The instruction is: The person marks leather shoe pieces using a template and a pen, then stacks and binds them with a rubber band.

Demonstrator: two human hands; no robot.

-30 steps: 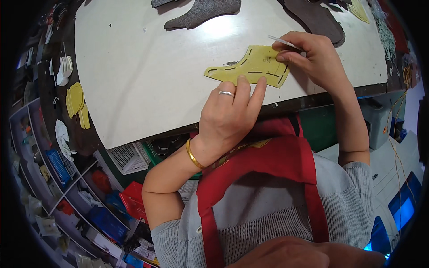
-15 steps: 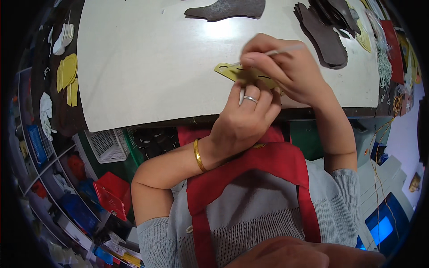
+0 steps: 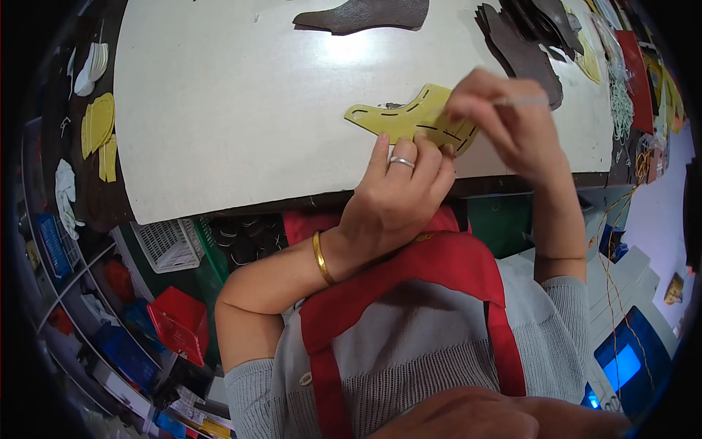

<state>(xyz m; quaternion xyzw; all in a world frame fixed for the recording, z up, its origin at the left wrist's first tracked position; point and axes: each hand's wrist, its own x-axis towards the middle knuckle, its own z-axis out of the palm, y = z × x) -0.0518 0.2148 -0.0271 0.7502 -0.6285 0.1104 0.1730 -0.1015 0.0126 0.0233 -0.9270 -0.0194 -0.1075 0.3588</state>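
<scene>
A yellow shoe-part template with a curved outline and several dark slots lies near the front edge of the white tabletop. Stretched out over its lower edge, the fingers of my left hand press it down. My right hand hovers over the template's right end, closed in a pinch on a slim pale pen whose tip is hidden and whose shaft is smeared by motion. A bit of dark material shows at the template's upper edge.
Dark brown leather pieces lie at the far middle, and stacked ones at the far right. Yellow pieces and a white glove rest along the left edge. Below the table are a white basket and a red bin.
My right hand has lifted off to the right with the pen, uncovering more of the template. The left hand's fingers have straightened on the template's edge. The whole view has shifted slightly.
</scene>
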